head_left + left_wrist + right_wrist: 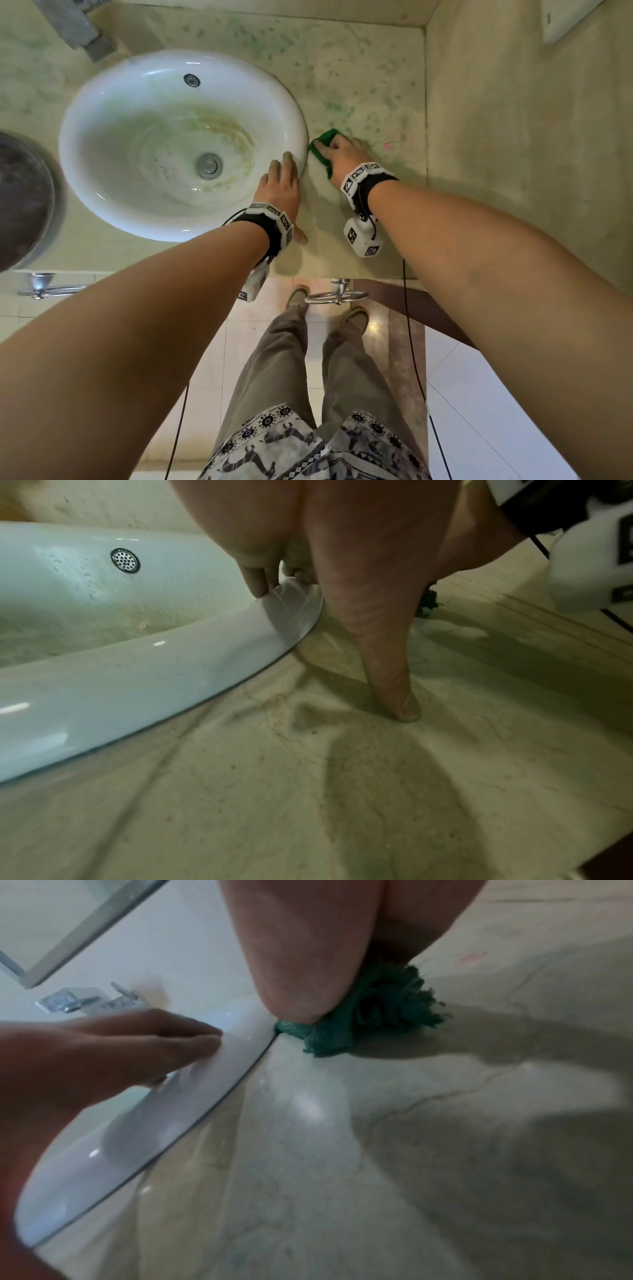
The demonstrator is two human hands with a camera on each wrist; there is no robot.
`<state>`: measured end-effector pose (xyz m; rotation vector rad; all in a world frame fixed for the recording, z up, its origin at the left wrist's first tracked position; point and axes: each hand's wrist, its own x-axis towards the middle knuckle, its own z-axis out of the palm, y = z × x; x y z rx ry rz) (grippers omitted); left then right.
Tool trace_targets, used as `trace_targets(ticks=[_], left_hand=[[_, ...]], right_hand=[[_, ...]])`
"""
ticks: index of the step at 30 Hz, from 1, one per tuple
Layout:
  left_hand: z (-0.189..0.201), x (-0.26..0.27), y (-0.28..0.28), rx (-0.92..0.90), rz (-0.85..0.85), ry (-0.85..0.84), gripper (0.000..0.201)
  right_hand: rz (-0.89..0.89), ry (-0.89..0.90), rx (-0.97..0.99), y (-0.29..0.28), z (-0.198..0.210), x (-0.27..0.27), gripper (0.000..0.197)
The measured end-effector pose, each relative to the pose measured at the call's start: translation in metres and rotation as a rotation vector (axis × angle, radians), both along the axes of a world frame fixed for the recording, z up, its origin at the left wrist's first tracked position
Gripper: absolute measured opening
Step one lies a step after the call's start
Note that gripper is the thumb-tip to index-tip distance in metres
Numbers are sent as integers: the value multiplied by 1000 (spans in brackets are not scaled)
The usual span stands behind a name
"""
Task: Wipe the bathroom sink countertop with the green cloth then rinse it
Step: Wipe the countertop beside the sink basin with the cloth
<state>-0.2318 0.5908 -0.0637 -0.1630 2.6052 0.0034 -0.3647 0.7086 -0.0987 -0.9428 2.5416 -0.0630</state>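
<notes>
**A:** Starting on the left: the sink is stained, and the left hand rests on its right rim, fingers straight and relaxed, thumb down on the countertop. Holding nothing.

**B:** A wet rim, I'd guess. That bracing hand could slip if weight goes on it.

**A:** Just right of the rim, the right hand presses the green cloth onto the counter, fingers curled over the bunched fabric.

**B:** The cloth touches the basin edge. Bunched like that, it may skip the seam and smear green blotches rather than lift them.

**A:** The far right still looks speckled, with a pink mark nearby.

**B:** Easy to miss before rinsing.
</notes>
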Motion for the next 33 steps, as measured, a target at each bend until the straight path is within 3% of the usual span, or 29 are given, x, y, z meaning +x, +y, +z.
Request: trace_targets(ticks=[3, 14, 19, 33], left_hand=[[1, 0, 1, 1, -3, 0, 156], [6, 0, 3, -21, -13, -4, 152], [5, -2, 3, -38, -28, -17, 153], [-3, -2, -2, -12, -28, -1, 154]], right_hand=[[-40, -14, -4, 0, -1, 7, 70], [148, -41, -99, 41, -4, 74, 56], [192, -39, -145, 48, -9, 71, 58], [-117, -4, -170, 11, -11, -5, 63]])
